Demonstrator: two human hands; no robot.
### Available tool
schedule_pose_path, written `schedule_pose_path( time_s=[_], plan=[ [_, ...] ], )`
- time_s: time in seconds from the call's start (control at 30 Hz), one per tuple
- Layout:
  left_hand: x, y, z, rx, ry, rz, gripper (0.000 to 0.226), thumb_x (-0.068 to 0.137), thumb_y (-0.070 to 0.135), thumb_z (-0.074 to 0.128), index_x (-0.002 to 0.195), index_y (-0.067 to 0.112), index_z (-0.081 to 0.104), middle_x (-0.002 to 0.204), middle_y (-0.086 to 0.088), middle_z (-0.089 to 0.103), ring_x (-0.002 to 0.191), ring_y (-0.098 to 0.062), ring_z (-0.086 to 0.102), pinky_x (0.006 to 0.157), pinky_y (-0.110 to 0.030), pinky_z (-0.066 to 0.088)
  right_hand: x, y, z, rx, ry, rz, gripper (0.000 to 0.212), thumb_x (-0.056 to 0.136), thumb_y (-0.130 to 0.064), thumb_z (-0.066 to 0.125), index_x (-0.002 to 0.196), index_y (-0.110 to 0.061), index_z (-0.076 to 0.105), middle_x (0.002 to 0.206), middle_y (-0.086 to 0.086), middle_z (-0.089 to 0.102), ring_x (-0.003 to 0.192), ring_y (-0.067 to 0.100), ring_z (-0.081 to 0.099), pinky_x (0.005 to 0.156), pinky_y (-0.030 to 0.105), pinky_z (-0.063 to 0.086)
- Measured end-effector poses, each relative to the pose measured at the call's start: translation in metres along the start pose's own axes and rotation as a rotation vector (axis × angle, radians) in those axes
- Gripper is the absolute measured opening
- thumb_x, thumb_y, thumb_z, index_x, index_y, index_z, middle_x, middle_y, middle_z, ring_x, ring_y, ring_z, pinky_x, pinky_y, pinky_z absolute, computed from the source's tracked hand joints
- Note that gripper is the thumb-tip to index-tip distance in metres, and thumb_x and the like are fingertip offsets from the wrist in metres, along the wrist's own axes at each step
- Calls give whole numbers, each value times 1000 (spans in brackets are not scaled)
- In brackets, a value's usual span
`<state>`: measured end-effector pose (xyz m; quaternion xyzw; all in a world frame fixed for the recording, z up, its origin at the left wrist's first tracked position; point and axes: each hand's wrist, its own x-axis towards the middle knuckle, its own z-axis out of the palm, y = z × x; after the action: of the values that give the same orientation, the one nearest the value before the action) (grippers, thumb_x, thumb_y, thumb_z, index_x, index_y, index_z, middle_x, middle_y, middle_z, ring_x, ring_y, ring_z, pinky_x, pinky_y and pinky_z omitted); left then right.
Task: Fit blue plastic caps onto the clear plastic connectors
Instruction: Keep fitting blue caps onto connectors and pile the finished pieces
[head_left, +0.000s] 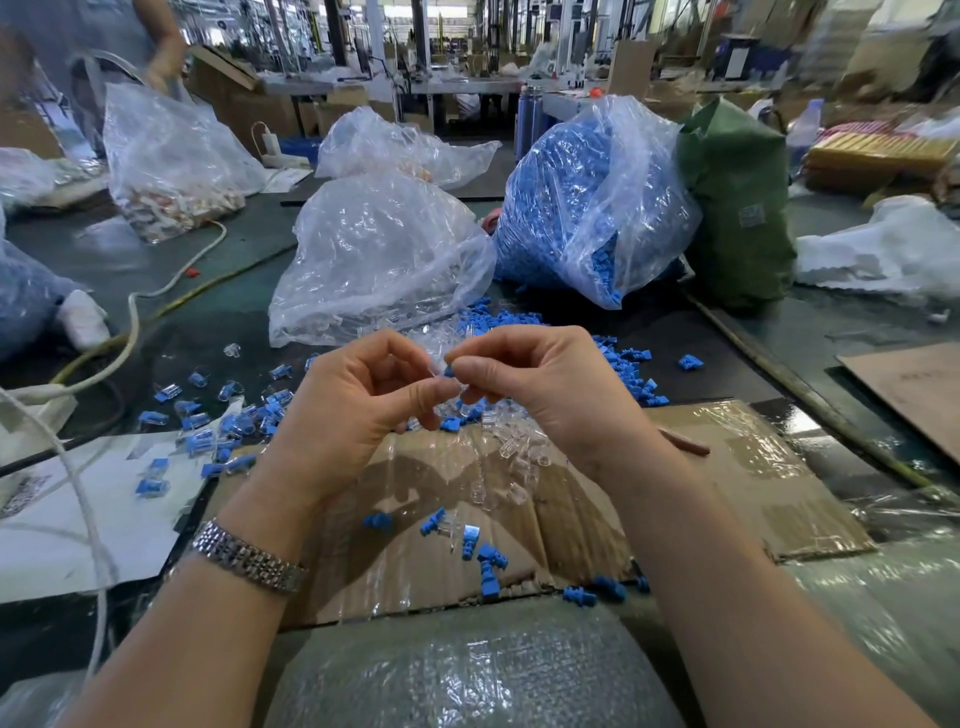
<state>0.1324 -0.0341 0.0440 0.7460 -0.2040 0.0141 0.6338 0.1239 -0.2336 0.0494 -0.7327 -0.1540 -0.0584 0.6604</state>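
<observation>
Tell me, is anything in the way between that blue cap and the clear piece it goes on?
Nothing visible: the left hand and right hand hold the small blue plastic cap right against the clear plastic connector.

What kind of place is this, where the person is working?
Probably a factory assembly floor: a big bag of blue caps, a bag of clear connectors, loose parts spread on taped cardboard, and more workbenches behind.

I'm in a factory hall: bulk bags of blue caps (582, 208) on my worktop (171, 291), cartons (244, 98), more benches (457, 85) behind
</observation>
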Motion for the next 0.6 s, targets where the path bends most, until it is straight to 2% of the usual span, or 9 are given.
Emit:
schedule_pose_path(
  time_s=[0.13,0.23,0.37,0.43,0.5,0.6],
  plan=[
    [1,-3,4,-40,9,9,26,71,25,85,86,13,67,80,-5,76,66,-15,71,57,-16,52,-2,0,6,-159,0,-55,7,90,-5,73,96,-5,77,79,7,75,71,12,68,77,29,60],
    [1,-4,2,-80,-12,-12,27,71,30,87,88,18,71,84,-7,77,72,-17,74,61,-18,54,-3,-2,6,-229,14,-93,6,91,-8,74,96,-8,76,81,4,75,76,15,71,81,33,61],
    [2,-2,-6,-262,-80,-105,42,66,43,92,97,19,77,98,-15,77,89,-27,76,72,-24,58,-3,-4,3,-263,13,-129,6,92,-10,73,98,-10,75,83,-2,74,79,9,70,81,25,58],
    [2,-2,-7,-289,-71,-122,40,67,41,91,97,17,78,97,-16,77,90,-29,76,73,-26,59,-3,-4,3,-272,-2,-140,6,93,-9,72,99,-10,74,84,-5,74,79,5,69,80,21,55],
    [1,-1,-5,-290,-62,-134,32,71,32,88,97,17,79,97,-15,78,91,-28,76,73,-26,59,-3,-4,2,-280,-5,-144,5,93,-10,72,98,-10,72,85,-3,73,80,7,69,81,22,55],
    [1,3,-3,-296,-55,-146,35,66,28,85,98,17,81,99,-15,78,91,-27,76,75,-25,60,-4,-4,1,-340,-23,-159,3,95,-11,70,97,-12,70,85,-4,71,80,8,67,81,24,55]
  ],
)
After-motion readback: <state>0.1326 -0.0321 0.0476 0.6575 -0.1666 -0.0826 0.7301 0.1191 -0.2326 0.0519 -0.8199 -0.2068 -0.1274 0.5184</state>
